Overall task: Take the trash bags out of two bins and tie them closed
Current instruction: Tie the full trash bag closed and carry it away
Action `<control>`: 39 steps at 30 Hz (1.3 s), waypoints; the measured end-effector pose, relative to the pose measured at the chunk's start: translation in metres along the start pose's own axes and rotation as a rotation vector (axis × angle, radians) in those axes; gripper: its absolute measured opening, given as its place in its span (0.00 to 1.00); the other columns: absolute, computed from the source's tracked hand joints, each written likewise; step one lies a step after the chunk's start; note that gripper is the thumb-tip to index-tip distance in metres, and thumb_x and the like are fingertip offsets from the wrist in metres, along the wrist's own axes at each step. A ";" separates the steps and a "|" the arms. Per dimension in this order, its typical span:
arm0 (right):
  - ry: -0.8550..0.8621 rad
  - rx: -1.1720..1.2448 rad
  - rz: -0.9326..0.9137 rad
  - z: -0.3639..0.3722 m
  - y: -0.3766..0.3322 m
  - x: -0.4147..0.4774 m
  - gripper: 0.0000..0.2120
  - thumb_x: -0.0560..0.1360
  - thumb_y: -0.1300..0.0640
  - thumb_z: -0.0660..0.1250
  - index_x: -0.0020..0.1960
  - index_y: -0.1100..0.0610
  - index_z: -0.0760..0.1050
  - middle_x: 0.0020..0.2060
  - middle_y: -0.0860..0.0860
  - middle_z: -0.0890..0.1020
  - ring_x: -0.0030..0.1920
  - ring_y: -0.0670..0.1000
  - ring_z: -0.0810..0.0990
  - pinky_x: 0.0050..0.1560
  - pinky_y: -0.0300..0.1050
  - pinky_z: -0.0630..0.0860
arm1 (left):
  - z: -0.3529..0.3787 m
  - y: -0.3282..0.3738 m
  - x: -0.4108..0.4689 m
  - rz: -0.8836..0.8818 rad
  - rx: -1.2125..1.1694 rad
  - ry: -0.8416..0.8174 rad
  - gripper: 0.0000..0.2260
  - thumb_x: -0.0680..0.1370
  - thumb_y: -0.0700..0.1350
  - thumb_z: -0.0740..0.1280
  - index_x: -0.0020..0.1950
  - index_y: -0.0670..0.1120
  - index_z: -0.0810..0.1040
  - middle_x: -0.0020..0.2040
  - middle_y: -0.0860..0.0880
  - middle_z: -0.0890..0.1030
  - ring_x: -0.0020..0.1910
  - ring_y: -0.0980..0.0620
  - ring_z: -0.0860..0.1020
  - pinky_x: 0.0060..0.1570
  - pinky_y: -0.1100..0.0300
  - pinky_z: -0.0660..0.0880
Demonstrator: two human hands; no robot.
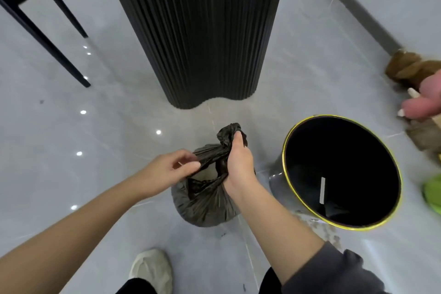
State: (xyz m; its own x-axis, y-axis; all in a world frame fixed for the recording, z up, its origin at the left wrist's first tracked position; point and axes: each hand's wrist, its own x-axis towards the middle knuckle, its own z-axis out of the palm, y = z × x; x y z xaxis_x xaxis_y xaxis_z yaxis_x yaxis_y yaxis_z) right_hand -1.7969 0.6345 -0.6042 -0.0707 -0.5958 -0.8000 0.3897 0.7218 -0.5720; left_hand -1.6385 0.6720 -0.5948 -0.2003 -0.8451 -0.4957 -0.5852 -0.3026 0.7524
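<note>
Bag [202, 205] sits on the floor [95, 126] just left of the bin [285, 150], its top gathered into two ears: my left grip [171, 169] pinches one, and my right grip [238, 162] is closed round the other. I judge I should pull both ears apart, low and snug, so the knot seats tight. I count one bag and one bin; no second bin shows.

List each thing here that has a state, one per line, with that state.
trash bag: out of the bin, on the floor, top gathered, knot not yet pulled tight.
bin: beside the bag, no liner over its rim, mouth open.
left hand: pinches one flap of the bag.
right hand: grips the bag's bunched top.
</note>
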 end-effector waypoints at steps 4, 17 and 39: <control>0.065 0.006 -0.057 -0.001 -0.004 -0.007 0.28 0.77 0.39 0.56 0.67 0.58 0.69 0.60 0.56 0.78 0.58 0.58 0.78 0.61 0.58 0.74 | 0.025 0.009 0.001 0.136 0.447 -0.009 0.36 0.63 0.64 0.73 0.68 0.59 0.64 0.61 0.64 0.73 0.57 0.63 0.75 0.52 0.63 0.74; -0.079 -1.020 -0.460 -0.045 -0.014 -0.005 0.22 0.76 0.46 0.61 0.36 0.65 0.73 0.34 0.56 0.80 0.41 0.59 0.79 0.40 0.47 0.72 | 0.031 0.001 0.025 0.196 0.292 0.226 0.10 0.70 0.50 0.66 0.34 0.66 0.70 0.29 0.66 0.75 0.28 0.63 0.72 0.29 0.64 0.63; -0.172 -0.452 -0.441 -0.049 -0.016 0.012 0.18 0.80 0.51 0.60 0.44 0.67 0.74 0.37 0.56 0.77 0.41 0.52 0.76 0.43 0.48 0.71 | 0.047 0.000 0.042 0.228 0.420 0.122 0.24 0.70 0.54 0.73 0.62 0.55 0.69 0.51 0.57 0.81 0.47 0.56 0.79 0.46 0.58 0.75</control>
State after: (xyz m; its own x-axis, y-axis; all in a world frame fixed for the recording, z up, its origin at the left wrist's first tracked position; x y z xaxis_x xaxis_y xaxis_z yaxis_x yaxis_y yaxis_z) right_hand -1.8491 0.6338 -0.6135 0.0269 -0.8906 -0.4540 -0.0694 0.4514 -0.8896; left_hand -1.6839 0.6566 -0.6357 -0.2815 -0.9221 -0.2654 -0.8083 0.0788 0.5835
